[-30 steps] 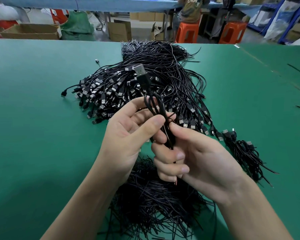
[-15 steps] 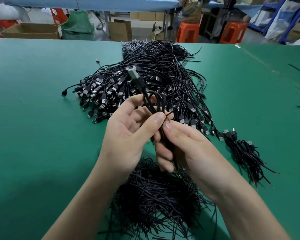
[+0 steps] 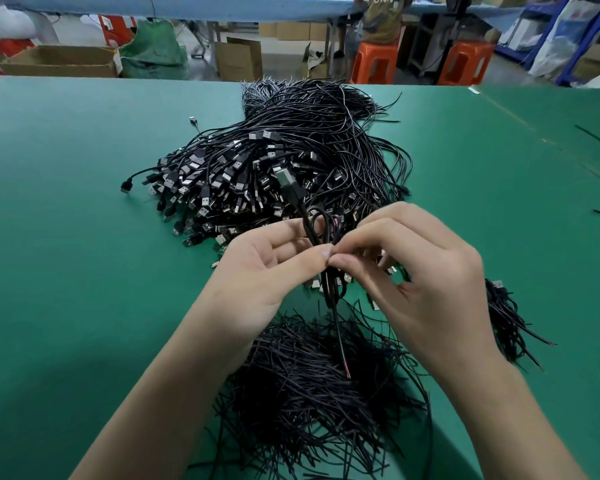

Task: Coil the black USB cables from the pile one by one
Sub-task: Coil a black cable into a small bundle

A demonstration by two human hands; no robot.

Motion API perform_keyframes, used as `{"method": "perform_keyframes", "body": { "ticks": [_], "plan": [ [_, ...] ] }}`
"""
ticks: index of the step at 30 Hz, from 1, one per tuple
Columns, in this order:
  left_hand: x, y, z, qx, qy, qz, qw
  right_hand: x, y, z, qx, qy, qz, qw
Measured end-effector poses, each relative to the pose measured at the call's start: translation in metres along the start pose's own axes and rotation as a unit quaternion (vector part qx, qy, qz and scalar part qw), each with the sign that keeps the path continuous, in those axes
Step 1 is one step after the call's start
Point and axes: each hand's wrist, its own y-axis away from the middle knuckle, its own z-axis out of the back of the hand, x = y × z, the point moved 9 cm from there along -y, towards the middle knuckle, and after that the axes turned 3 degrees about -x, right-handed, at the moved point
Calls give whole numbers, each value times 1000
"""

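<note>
Standing by this big green table (image 3: 66, 271), going left to right. Way at the back on the left there's a cardboard box (image 3: 59, 60) on the floor with a green sack (image 3: 153, 50) next to it.

On the table, the pile (image 3: 291, 150) of black USB leads sits about mid-table. The plugs fan out toward the left and the bare tails sweep off to the far side. One lead (image 3: 132, 181) pokes out on its own at the left edge.

In front of the pile is the person's left hand (image 3: 253, 271), palm showing, thumb pressed toward the fingers with the cable (image 3: 317, 233) pinched in between. That cable is up off the table between the two hands. A couple of small loops stick up above the fingertips. Its plug (image 3: 286, 178) points up and away over the pile. The tail (image 3: 340, 341) drops straight down, red tip just over the heap (image 3: 309, 410) of short black strands nearest the person.

The right hand (image 3: 430, 278) meets the left thumb-tip to thumb-tip. Its thumb and forefinger nip the same cable right under the loops, and the other fingers are curled in loosely.

Past the right wrist a small bundle (image 3: 506, 320) of leads lies on the table, apart from the pile. Behind the table there are orange stools (image 3: 374, 64), with a person (image 3: 383, 22) in an olive shirt at one of them.
</note>
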Motion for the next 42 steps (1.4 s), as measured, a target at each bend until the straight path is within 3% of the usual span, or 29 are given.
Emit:
{"method": "perform_keyframes", "body": {
  "ticks": [4, 7, 10, 13, 16, 20, 24, 29, 31, 35, 39, 42],
  "plan": [
    [0, 0, -4, 5, 13, 1, 1000, 0, 1, -4, 11, -3, -35, 999],
    [-8, 2, -3, -25, 17, -36, 999, -17, 7, -9, -21, -134, -178, 975],
    [-29, 9, 0, -88, -108, -151, 979, -32, 20, -26, -47, -340, -342, 875],
    [-50, 22, -8, -97, -284, -283, 911, -38, 34, -43, -53, -451, -444, 772],
    [-53, 26, -17, -84, -376, -318, 866, -45, 43, -47, -78, -469, -494, 728],
    [-41, 18, -18, -5, -320, -234, 918, -49, 42, -41, -98, -454, -498, 732],
    [-33, 13, -6, -27, -207, -158, 965, -44, 37, -37, -92, -437, -470, 761],
    [-15, 3, 5, -76, -108, -96, 987, -37, 36, -39, -88, -422, -452, 781],
    [-11, 1, 6, -69, -102, -87, 989, -38, 37, -41, -92, -437, -462, 766],
    [-23, 5, -4, -51, -120, -131, 983, -37, 43, -54, -84, -500, -502, 701],
    [-32, 8, 3, -111, -217, -186, 952, -38, 49, -64, -88, -548, -535, 637],
    [-37, 13, 2, -120, -295, -206, 925, -40, 51, -63, -97, -537, -548, 633]
  ]
}}
